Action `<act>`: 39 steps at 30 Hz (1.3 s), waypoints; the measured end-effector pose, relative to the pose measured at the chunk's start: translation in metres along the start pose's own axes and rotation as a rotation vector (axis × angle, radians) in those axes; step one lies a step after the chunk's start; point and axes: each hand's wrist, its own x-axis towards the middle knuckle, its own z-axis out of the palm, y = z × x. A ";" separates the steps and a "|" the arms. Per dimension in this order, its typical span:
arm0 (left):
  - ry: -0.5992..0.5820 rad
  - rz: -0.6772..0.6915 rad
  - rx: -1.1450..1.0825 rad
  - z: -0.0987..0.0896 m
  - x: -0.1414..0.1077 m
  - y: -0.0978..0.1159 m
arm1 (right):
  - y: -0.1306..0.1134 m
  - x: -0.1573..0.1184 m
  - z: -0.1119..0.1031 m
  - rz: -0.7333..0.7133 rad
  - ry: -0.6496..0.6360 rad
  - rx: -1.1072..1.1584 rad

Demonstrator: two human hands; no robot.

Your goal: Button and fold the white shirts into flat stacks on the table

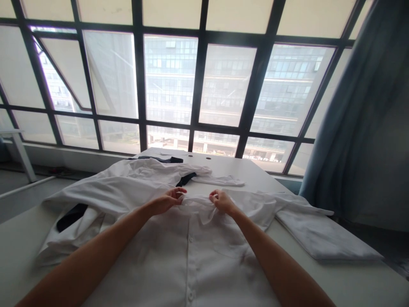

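A white buttoned shirt lies front up on the white table, its collar at the far end and its button line running toward me. My left hand pinches the left side of the collar between thumb and fingers. On the collar's right side, my right hand is closed on the fabric in the same way. One collar point hangs down between the hands. Both forearms reach over the shirt from the lower corners.
Other white garments are heaped at the left, with dark cloth among them. A folded white cloth lies on the right side of the table. Behind stand large windows and a blue-grey curtain.
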 end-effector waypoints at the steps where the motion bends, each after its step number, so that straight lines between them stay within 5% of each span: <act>1: -0.022 -0.032 -0.018 -0.001 -0.001 0.004 | 0.000 0.001 -0.001 0.006 -0.003 0.031; 9: 0.108 -0.208 0.253 -0.015 0.002 0.015 | 0.003 0.003 -0.012 0.039 -0.013 0.180; 12: 0.105 -0.233 0.130 -0.013 0.002 0.016 | 0.005 0.003 -0.012 0.037 -0.020 0.204; 18: 0.111 -0.023 -0.285 0.005 0.005 0.008 | 0.010 0.003 -0.008 -0.057 0.012 0.055; 21: 0.119 0.064 -0.297 0.013 0.009 0.000 | 0.004 0.000 -0.011 -0.094 0.065 -0.110; 24: 0.207 0.145 -0.261 0.015 0.012 -0.005 | -0.008 -0.005 -0.019 0.015 0.065 -0.149; 29: 0.274 0.180 -0.165 0.015 0.010 0.000 | -0.018 -0.008 -0.028 0.325 -0.290 0.195; 39: 0.255 0.132 0.022 -0.008 0.011 -0.006 | -0.003 -0.008 -0.057 0.150 -0.391 0.766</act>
